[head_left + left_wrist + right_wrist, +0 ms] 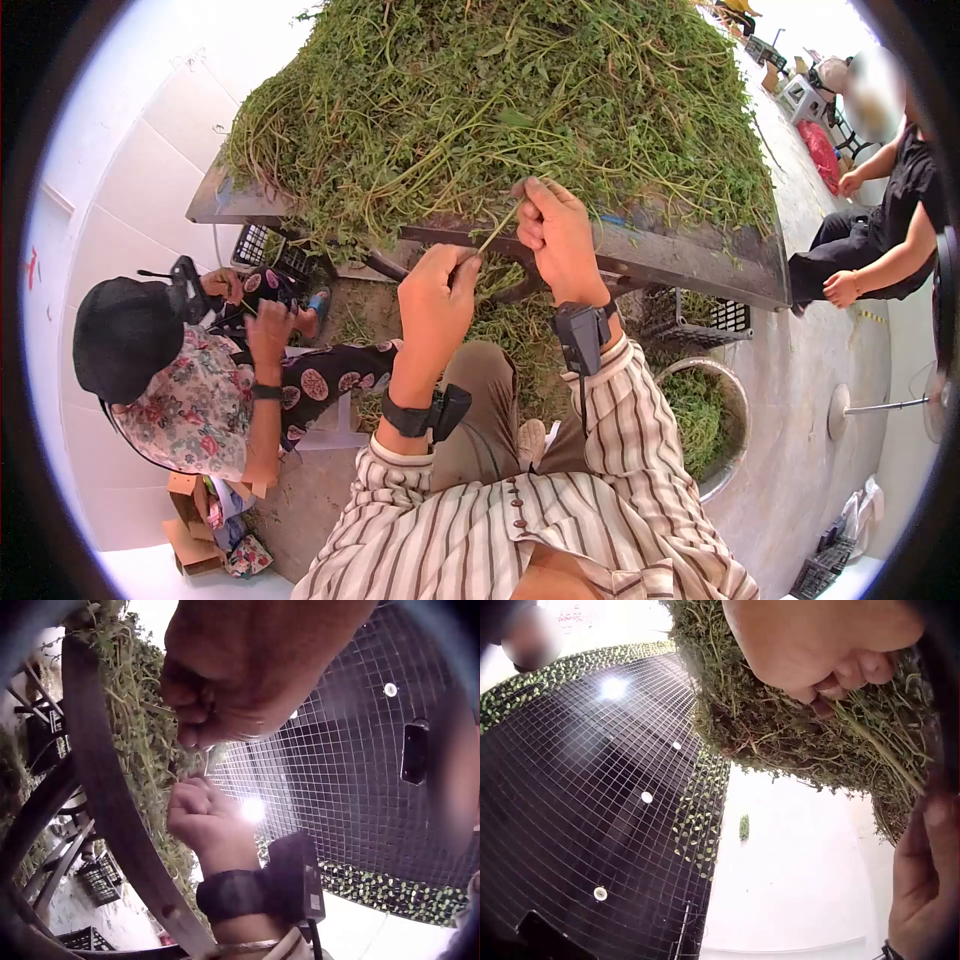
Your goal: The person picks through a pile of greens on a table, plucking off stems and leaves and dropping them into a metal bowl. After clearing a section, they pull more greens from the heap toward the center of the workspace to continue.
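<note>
A thin green plant stem (497, 229) is stretched between my two hands in the head view. My left hand (437, 298) pinches its lower end between thumb and forefinger. The upper end is held by my right hand (562, 238), whose fingers curl in close to the heap. In the right wrist view the stem (877, 746) runs from the right hand (832, 645) down to the left hand (926, 881). A big heap of leafy green plants (500, 120) covers the table just beyond both hands.
The dark table edge (690, 262) lies just past my hands. At the left sits a person in a black cap (130, 335); another person in black (905, 210) is at the right. A round tub (742, 420) of greens and a black crate (735, 318) stand right of my legs.
</note>
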Demonstrator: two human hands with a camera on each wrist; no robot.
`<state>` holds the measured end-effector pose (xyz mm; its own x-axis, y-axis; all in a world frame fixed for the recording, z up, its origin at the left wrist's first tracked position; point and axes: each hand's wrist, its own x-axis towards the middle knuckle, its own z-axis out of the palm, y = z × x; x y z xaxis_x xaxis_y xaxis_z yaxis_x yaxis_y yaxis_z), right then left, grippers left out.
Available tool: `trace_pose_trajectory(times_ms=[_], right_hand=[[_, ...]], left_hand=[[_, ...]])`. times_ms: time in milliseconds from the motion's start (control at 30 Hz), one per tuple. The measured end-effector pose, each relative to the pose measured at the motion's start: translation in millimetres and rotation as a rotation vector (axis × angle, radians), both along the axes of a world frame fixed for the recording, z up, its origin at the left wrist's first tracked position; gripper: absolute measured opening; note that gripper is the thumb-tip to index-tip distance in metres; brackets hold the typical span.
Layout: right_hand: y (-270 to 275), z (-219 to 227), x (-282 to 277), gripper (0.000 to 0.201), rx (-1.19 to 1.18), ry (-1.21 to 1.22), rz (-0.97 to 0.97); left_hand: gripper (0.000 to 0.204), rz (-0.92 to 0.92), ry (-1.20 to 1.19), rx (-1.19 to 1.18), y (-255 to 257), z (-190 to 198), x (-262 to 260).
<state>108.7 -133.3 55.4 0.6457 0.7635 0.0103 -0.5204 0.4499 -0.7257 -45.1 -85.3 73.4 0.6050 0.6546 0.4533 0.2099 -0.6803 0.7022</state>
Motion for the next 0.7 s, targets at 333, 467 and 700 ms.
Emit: trace_pose_trajectory(times_ms=[333,467,700], right_hand=[[-9.2,-0.8,28.1,0.017,0.030,0.104,-0.300],[-23.9,-0.4,48.7,0.016,0.062,0.000,-0.324],[-8.5,6.7,7.6,0.018,-0.002,-0.041,-0.073]], left_hand=[[0.007,-0.044,-0.004,-0.049,-7.0,-8.4,-43.4],[0.009,0.048,-0.019,-0.299,4.4,-13.0,-65.2],[0.016,0.045,-0.254,-0.414,27.6,-15.2,-50.9]])
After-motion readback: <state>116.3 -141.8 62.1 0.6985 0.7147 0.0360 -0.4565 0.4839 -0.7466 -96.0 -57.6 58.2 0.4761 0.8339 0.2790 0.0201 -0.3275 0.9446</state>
